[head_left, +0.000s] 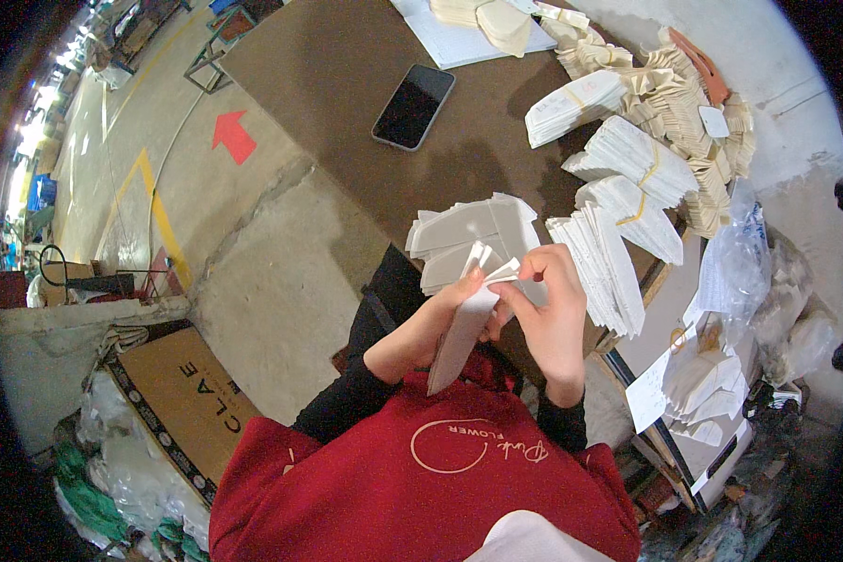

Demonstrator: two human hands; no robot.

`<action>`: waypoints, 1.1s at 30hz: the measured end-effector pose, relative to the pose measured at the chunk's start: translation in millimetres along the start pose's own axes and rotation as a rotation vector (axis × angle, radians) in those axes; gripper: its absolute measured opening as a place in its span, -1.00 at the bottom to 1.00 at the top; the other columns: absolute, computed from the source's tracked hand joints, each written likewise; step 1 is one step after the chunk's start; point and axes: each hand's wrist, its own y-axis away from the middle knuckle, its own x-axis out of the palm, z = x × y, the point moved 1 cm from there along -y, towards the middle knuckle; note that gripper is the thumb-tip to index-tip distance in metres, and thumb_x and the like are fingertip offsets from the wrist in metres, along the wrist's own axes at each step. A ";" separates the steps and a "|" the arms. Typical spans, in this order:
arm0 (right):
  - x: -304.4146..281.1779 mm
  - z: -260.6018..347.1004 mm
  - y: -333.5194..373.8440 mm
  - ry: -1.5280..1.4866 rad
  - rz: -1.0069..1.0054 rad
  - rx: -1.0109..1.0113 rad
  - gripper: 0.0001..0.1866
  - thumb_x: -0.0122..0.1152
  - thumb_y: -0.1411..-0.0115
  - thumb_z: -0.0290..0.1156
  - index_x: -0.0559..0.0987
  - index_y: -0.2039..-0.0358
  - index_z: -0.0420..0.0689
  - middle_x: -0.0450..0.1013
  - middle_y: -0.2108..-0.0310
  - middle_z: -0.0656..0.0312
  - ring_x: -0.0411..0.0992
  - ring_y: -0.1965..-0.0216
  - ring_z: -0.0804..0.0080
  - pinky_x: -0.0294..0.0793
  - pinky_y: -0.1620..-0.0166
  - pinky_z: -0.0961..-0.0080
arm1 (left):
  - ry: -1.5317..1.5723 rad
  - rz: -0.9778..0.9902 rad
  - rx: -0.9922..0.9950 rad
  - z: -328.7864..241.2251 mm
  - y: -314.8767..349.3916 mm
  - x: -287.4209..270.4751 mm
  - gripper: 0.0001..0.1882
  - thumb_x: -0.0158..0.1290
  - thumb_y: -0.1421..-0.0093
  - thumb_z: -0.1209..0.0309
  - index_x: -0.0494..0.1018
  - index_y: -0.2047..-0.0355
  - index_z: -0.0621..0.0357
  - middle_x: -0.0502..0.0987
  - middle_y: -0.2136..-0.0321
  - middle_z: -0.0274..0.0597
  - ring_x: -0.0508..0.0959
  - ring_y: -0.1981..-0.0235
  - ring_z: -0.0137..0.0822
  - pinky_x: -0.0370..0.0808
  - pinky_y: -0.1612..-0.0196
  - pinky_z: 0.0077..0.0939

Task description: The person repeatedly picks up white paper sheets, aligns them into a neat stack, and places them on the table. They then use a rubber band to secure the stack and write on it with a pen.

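Right hand point(551, 304) pinches white strips point(461, 330) by their edges, open floor point(272, 229) leftward.

My left forearm point(347, 398) slants in from the near left, my left hand point(436, 320) curled, thumb extended toward the far side. Just right of it, my right hand point(554, 304) bends thumb and forefinger into a pinch.

Left hand point(451, 304) fingers partly hidden behind held white strips point(455, 347), pale stack point(468, 228) beyond partly covered by right hand point(554, 314), white sheet point(445, 45) cut off at far edge, white shape point(539, 541) cut off near, far-left clutter point(39, 136) too small to tell
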 end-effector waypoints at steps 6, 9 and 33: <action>15.9 -10.3 13.1 0.041 -0.181 -0.077 -0.79 0.36 0.04 -0.60 0.49 0.40 -0.20 0.43 0.25 0.13 0.45 0.25 0.21 0.46 0.20 0.40 | 0.096 0.007 -0.005 1.0 -5.3 1.5 -0.40 -0.20 -0.29 -0.22 0.42 0.15 0.08 0.50 0.40 -0.26 0.50 0.40 -0.41 0.44 0.33 -0.51; 14.8 -9.7 18.9 0.015 -0.109 -0.272 -0.85 0.33 0.01 -0.60 0.51 0.42 -0.24 0.50 0.26 0.08 0.50 0.27 0.16 0.50 0.22 0.38 | 0.212 -0.223 0.039 -2.1 -7.9 0.6 -0.40 -0.19 -0.29 -0.23 0.41 0.14 0.08 0.50 0.39 -0.27 0.51 0.40 -0.41 0.46 0.32 -0.51; -28.9 0.5 25.5 -0.582 -0.253 0.238 -0.79 0.36 0.02 -0.69 0.65 0.31 -0.28 0.57 0.39 0.25 0.49 0.39 0.61 0.46 0.30 0.67 | 0.018 -0.033 0.040 -19.5 -11.9 -12.8 -0.31 -0.22 -0.30 -0.22 0.34 -0.09 0.15 0.54 0.19 -0.09 0.58 0.23 -0.23 0.55 0.13 -0.32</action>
